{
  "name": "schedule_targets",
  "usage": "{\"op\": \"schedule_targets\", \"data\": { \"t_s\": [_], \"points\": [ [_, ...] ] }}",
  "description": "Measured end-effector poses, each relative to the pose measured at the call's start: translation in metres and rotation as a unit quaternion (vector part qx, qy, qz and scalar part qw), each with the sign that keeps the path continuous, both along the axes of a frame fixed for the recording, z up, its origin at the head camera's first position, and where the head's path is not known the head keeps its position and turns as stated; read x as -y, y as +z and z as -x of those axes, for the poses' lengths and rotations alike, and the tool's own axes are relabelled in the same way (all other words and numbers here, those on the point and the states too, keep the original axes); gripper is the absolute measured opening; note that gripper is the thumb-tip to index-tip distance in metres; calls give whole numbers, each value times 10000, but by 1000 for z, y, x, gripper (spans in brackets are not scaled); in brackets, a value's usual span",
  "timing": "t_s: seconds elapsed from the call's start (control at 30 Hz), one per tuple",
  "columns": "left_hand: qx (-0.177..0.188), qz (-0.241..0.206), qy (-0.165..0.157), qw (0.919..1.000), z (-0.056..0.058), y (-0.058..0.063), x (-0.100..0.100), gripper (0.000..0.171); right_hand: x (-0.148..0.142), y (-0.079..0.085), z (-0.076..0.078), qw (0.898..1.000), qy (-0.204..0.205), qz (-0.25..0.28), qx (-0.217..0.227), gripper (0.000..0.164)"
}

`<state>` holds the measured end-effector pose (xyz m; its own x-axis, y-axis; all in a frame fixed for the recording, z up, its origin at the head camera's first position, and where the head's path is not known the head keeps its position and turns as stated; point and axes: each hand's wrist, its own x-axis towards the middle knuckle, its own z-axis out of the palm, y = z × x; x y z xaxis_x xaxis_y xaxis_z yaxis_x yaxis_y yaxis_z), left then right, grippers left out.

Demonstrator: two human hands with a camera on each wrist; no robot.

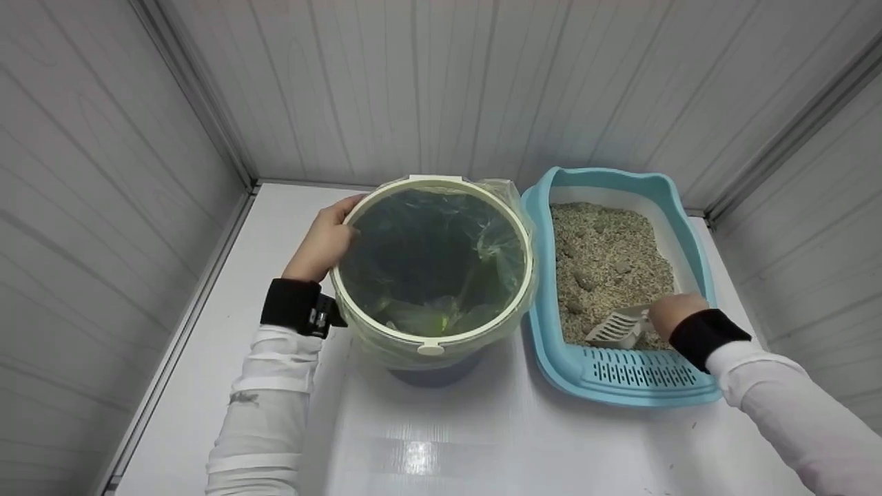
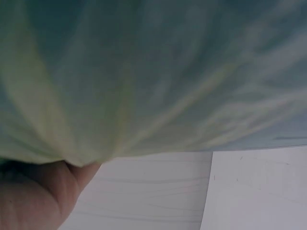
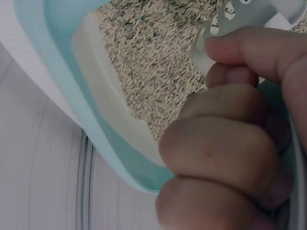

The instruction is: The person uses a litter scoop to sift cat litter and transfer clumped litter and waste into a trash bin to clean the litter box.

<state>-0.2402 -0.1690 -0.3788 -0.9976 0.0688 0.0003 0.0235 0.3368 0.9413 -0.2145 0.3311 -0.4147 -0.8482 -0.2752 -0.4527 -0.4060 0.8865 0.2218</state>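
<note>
No characters are legible. Pale markings on the black wrist device, just beside the lined bin, are too small to read.

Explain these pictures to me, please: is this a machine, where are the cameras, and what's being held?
No machine here, just a person working bare-handed. The wide picture comes from a camera worn on the head, looking down; the two closer ones come from cameras on each wrist. On the white table stand a bin lined with a thin bag and, beside it, a blue tray of grainy litter. The left hand holds the bin's left edge; the right hand grips a slotted scoop.
</note>
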Motion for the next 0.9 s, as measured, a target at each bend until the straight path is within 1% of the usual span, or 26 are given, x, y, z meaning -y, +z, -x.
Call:
{"op": "schedule_targets", "data": {
  "t_s": [0.07, 0.1, 0.2, 0.23, 0.27, 0.4, 0.47, 0.63, 0.73, 0.8, 0.9],
  "points": [
    [-9, -29, 10, 10000, 0, 0, -1, 63, 1, -1, 0, 9991, -226, 193, 312, 21],
    [-9, -60, 16, 10000, 0, 1, -1, 63, 1, -2, 0, 9985, -264, 249, 399, 21],
    [-11, -53, 70, 10000, 0, 1, -1, 64, 2, -7, 0, 9923, -652, 565, 893, 22],
    [-13, -43, 76, 10000, 0, 1, -1, 64, 2, -10, 0, 9900, -768, 652, 988, 22],
    [-13, -34, 78, 10000, -1, 1, -1, 63, 3, -13, 0, 9897, -768, 638, 1024, 22],
    [3, -33, 55, 10000, 0, 1, -1, 64, 6, -31, 5, 9902, -768, 747, 897, 19],
    [26, -72, 44, 10000, 0, 1, -1, 64, 9, -40, 9, 9920, -668, 737, 776, 16],
    [54, -91, 35, 9999, 0, 1, -1, 64, 17, -56, 17, 9911, -653, 1038, 526, 16],
    [42, -57, 2, 10000, -1, 1, -2, 63, 21, -62, 22, 9870, -767, 1324, 487, 18],
    [38, -56, -15, 10000, -1, 1, -2, 63, 23, -65, 28, 9836, -876, 1476, 561, 21],
    [26, -36, -31, 10000, -2, 2, -2, 63, 26, -70, 38, 9717, -1338, 1727, 903, 29]
  ]
}}
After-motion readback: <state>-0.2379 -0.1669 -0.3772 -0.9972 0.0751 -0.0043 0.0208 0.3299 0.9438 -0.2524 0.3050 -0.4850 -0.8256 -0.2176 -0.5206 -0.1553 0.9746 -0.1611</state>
